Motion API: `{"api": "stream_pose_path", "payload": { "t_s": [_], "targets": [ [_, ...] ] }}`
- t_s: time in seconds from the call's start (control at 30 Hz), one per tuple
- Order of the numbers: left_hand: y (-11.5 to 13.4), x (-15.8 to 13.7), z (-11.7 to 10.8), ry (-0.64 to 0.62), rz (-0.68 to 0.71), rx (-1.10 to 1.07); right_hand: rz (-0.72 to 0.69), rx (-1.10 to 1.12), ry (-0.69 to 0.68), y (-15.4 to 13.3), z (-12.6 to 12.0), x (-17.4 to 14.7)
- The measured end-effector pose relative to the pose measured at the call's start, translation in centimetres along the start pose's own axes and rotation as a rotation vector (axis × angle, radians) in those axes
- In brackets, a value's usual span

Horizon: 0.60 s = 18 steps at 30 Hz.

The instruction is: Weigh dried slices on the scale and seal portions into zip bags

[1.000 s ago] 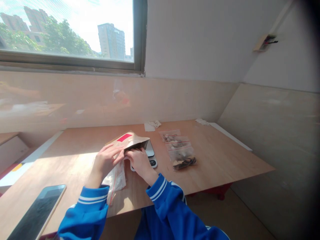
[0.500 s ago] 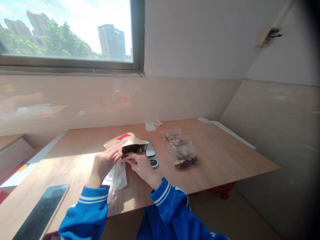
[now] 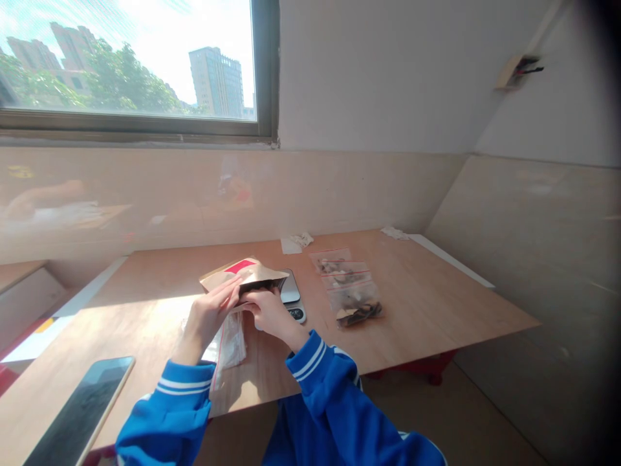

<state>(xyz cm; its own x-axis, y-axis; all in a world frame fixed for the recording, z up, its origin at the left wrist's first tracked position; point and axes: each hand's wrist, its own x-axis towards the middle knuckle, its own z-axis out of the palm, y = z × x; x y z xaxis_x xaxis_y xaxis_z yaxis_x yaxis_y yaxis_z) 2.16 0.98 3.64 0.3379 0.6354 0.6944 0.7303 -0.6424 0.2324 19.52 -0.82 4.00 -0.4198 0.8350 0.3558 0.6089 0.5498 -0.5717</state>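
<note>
A brown paper bag (image 3: 220,275) with a red label lies on its side, its mouth gaping towards me. My left hand (image 3: 213,317) grips the bag's left edge near the opening. Into the dark mouth reaches my right hand (image 3: 272,312), its fingertips hidden inside, so what they hold cannot be made out. Partly behind the bag and right hand stands a kitchen scale (image 3: 291,289) with a dark display. Below my hands lie clear zip bags (image 3: 233,346) with a red seal line.
Right of the scale are several zip bags with dark dried pieces (image 3: 359,314). A phone (image 3: 80,411) lies at the table's left front. Crumpled white paper (image 3: 301,239) sits at the back edge, below the wall and window.
My right hand has pushed deeper into the paper bag, and its fingers are now more hidden. The left hand keeps its hold on the bag's edge.
</note>
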Motion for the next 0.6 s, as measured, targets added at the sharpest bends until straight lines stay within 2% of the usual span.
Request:
{"api": "stream_pose_path", "payload": {
  "t_s": [0.17,0.43,0.6],
  "targets": [
    [0.0,0.2,-1.3,0.035,-0.05,0.055,-0.029,0.047,-0.032,0.0,0.0,-0.3],
    [0.7,-0.9,-1.4,0.148,-0.102,0.084,-0.007,-0.022,-0.245,-1.1,-1.4,-1.1],
    [1.5,-1.0,-1.1,0.154,-0.021,0.097,-0.033,-0.182,-0.285,-0.6,-1.8,1.1]
  ]
}}
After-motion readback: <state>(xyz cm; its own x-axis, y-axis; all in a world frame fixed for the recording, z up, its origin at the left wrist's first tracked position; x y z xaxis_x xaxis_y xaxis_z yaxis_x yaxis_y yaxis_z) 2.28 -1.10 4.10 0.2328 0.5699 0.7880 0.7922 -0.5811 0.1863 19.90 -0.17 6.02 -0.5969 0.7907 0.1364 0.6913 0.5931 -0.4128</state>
